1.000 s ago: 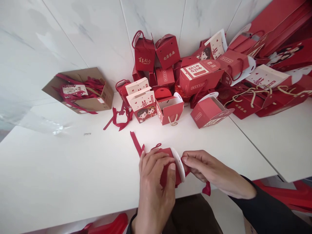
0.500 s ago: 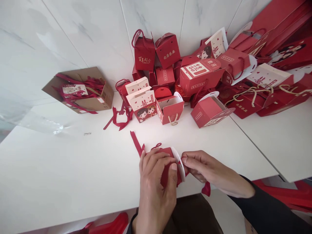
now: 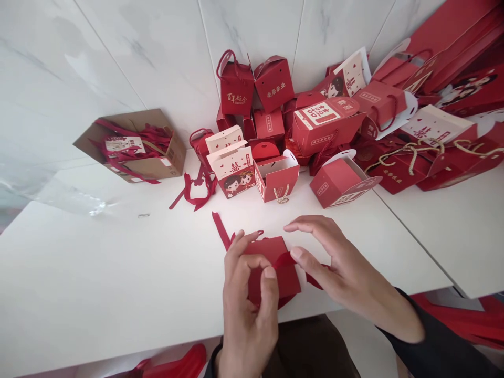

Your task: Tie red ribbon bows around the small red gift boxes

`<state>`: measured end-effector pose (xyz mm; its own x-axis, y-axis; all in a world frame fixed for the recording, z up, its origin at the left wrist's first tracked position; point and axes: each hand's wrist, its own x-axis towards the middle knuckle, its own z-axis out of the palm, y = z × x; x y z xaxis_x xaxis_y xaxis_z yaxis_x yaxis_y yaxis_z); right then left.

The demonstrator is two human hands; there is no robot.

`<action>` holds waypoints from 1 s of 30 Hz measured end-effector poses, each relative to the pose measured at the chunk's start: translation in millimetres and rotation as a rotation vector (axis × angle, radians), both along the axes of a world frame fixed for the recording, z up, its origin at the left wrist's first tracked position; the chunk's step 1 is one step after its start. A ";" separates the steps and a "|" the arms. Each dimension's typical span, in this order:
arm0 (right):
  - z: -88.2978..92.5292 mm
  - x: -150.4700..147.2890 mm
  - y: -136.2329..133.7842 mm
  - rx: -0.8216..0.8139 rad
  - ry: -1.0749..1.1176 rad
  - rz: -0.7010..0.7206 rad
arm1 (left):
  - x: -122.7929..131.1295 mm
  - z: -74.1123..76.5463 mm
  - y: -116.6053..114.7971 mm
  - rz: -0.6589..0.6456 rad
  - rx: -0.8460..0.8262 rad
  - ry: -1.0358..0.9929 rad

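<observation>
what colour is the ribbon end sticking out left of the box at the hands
Deep red; the ribbon end shows best in the head view.

- Back wall (image 3: 173,68): I see pale panels with grey marbling, divided by thin, slanting seams.
- Main table (image 3: 118,262): white, smooth-topped, set close to the wall.
- Second table (image 3: 464,210): likewise white, at right; I note a narrow dark joint between the two.
- Floor (image 3: 360,336): pale, glimpsed by me below the table edge.
- Light: soft and diffuse, slightly brighter across the middle of the tabletop.
</observation>
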<state>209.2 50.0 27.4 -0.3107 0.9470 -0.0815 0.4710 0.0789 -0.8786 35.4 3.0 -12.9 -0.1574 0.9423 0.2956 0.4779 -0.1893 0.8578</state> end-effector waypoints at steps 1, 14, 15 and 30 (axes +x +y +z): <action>0.7 -2.5 -0.8 0.060 -0.027 0.035 | -0.8 0.9 -1.4 0.009 -0.002 -0.031; 3.5 -33.9 3.8 0.090 -0.057 0.258 | -6.3 -4.1 -26.3 0.305 -0.141 -0.349; 3.0 -35.9 4.2 0.108 -0.076 0.268 | -6.3 -4.5 -27.5 0.312 -0.159 -0.393; 1.5 -50.9 11.1 0.175 -0.166 0.306 | -9.7 -1.8 -30.3 0.307 -0.216 -0.494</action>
